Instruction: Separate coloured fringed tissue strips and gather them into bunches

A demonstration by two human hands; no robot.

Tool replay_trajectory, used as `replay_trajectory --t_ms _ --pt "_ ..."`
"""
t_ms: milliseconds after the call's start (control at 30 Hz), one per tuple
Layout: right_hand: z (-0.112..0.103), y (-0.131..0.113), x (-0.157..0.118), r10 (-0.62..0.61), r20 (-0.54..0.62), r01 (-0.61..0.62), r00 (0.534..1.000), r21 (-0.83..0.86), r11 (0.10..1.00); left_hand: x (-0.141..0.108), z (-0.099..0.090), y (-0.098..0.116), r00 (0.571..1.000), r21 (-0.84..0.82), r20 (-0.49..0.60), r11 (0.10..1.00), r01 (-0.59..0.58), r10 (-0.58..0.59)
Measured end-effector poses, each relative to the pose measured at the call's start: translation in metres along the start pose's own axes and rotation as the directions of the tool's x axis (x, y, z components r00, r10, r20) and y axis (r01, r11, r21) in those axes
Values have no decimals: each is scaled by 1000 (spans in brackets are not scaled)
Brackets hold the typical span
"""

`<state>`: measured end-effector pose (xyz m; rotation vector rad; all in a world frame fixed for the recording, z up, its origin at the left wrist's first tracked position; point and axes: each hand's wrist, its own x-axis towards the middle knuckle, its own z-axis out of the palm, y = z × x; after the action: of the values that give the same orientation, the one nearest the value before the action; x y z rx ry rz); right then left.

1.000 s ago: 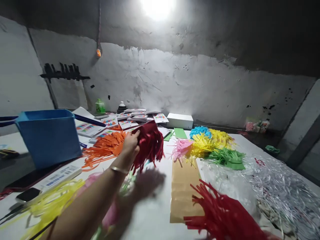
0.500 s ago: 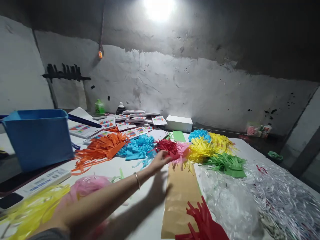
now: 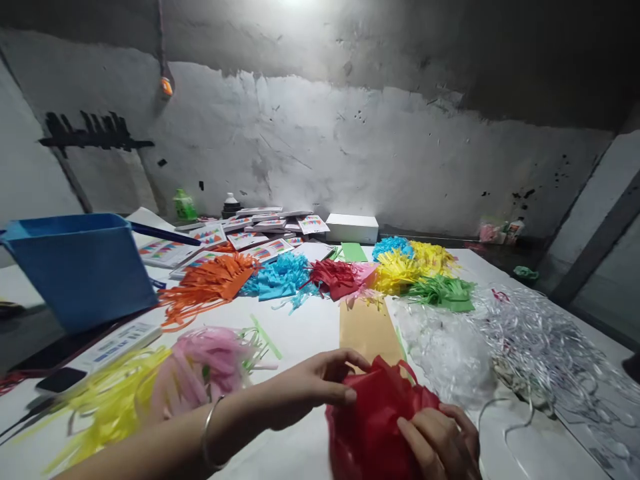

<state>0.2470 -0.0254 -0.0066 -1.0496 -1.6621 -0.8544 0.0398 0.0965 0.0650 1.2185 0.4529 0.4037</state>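
A bunch of red tissue paper [image 3: 373,420] is bunched up between my two hands at the front of the table. My left hand [image 3: 327,383], with a bangle at its wrist, has its thumb over the paper's left edge and its fingers curled at the top. At the lower right, the fingers of my right hand [image 3: 440,437] are closed over the paper. Beneath and beyond the red paper lies a brown paper sheet [image 3: 367,327]. A red fringed tassel [image 3: 335,277] lies beyond that sheet, between a blue tassel [image 3: 280,275] and pink fringe [image 3: 363,277].
An orange tassel [image 3: 215,283], yellow fringe [image 3: 397,270] and a green tassel [image 3: 445,292] lie across the table. Clear plastic [image 3: 445,350] and silvery strips [image 3: 545,340] spread at right. At left are a blue bin [image 3: 85,273] and pink strips [image 3: 210,360]. Boxes [image 3: 270,227] are stacked behind.
My left hand has drawn back from the red tassel at the back to the red paper in front. My right hand has come into view on that paper. The view has shifted slightly.
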Motion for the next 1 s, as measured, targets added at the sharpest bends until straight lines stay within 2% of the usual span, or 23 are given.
replay_trajectory --t_ms 100,167,267,367,467,533,600,700,767,833,867,933,1000 --pt "-2 -5 6 36 -18 -34 999 75 997 -8 3 -6 992 -45 -125 998 -43 37" --pt "-2 -12 10 11 -56 -4 998 129 992 -10 7 -9 998 -10 -56 1000 -6 5" --pt "-5 -17 14 -40 -62 51 997 185 981 -14 15 -12 987 2 140 997 74 -73" --pt "-7 -17 9 -15 29 8 999 237 972 -20 26 -15 991 -171 131 985 15 8" --pt "-4 -13 -1 53 104 -79 993 270 960 -25 37 -29 978 -388 210 917 91 -9" --pt "-2 -3 -4 92 122 -119 988 240 963 -27 44 -43 957 -452 282 870 195 -68" --pt "-9 13 -2 80 140 -102 987 159 982 -26 49 -56 957 -456 258 857 239 -130" --pt "-40 45 7 11 137 2 991 -92 996 -25 53 -64 962 -428 192 865 261 -195" --pt "-66 60 12 -6 180 54 984 -266 962 -26 48 -61 963 -405 177 876 261 -205" --pt "-82 61 9 -30 268 117 963 -315 942 -29 34 -56 972 -370 131 900 230 -195" --pt "-82 55 3 -35 306 131 951 -302 944 -32 23 -53 979 -348 87 915 204 -185" --pt "-67 33 -17 -19 351 113 936 -249 962 -39 -3 -50 984 -303 -50 942 146 -169" --pt "-37 4 -42 48 375 29 926 -196 980 -49 -31 -49 954 -228 -250 968 110 -167"
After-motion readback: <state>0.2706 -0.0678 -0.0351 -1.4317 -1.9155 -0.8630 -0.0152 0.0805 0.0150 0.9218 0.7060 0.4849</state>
